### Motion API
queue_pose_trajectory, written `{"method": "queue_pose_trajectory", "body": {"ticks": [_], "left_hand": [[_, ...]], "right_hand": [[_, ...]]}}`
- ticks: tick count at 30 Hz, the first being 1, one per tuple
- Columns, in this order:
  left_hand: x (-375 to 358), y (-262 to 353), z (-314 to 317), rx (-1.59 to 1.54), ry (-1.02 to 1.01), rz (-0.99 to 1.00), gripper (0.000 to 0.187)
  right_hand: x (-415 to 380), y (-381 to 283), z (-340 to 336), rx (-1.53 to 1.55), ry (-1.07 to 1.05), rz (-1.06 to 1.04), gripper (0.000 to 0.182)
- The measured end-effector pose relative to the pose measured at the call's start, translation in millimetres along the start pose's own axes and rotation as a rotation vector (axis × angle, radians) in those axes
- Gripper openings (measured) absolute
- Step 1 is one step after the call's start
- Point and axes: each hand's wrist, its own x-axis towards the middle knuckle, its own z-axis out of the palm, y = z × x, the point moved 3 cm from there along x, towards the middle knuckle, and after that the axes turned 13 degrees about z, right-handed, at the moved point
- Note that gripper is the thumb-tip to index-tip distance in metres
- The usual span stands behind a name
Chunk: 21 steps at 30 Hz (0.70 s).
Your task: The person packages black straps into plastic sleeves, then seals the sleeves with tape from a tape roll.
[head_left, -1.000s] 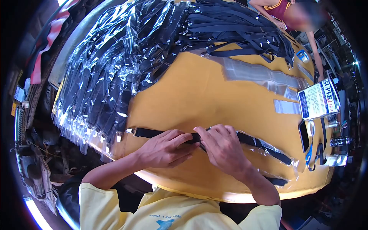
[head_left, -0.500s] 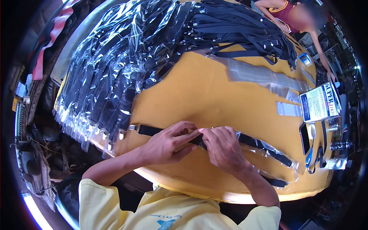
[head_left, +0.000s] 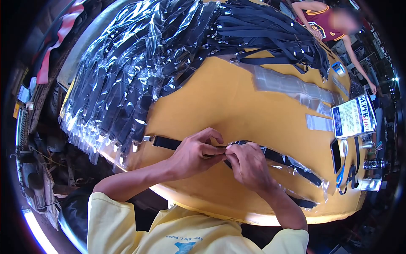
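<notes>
A pair of black suspenders [head_left: 167,143] lies across the yellow tabletop in front of me, with a metal clip [head_left: 148,138] at its left end. My left hand [head_left: 194,154] pinches the strap, thumb and fingers close together, its index finger arched above. Right beside it, my right hand [head_left: 249,165] grips the strap with bent fingers. The fingertips of both hands nearly meet, and the part between them is mostly hidden. To the right, the straps run inside a clear plastic sleeve [head_left: 292,163].
Bagged suspenders [head_left: 122,80] pile up at the left, and loose ones [head_left: 262,29] at the back. Flat plastic sleeves [head_left: 287,86], a labelled box [head_left: 353,116], a phone [head_left: 336,155] and blue-handled scissors [head_left: 341,175] lie on the right. Another person [head_left: 325,27] is at the far side.
My left index finger has lifted and arched, and both hands have shifted slightly on the strap. The other person's arm on the far side has moved a little.
</notes>
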Motion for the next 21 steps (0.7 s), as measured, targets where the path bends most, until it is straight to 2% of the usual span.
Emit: {"method": "queue_pose_trajectory", "body": {"ticks": [5,11,13,16,21], "left_hand": [[2.6,2.3,0.4,-0.004,-0.038,-0.013,0.017],[3.1,-0.2,3.7,0.011,-0.023,-0.060,0.015],[3.0,2.1,3.4,0.077,-0.036,-0.035,0.015],[3.1,1.2,2.7,0.085,-0.048,0.002,0.016],[6.3,-0.6,-1.5,0.072,-0.087,0.050,0.015]], "right_hand": [[0.6,-0.9,-5.5,0.062,0.015,0.024,0.043],[2.9,-10.9,-16.6,0.009,-0.014,0.041,0.053],[2.4,-14.1,-16.7,-0.120,-0.049,0.100,0.054],[0.9,-13.8,-13.8,-0.090,-0.068,0.168,0.054],[3.1,-12.9,-12.3,-0.139,-0.076,0.137,0.053]]}}
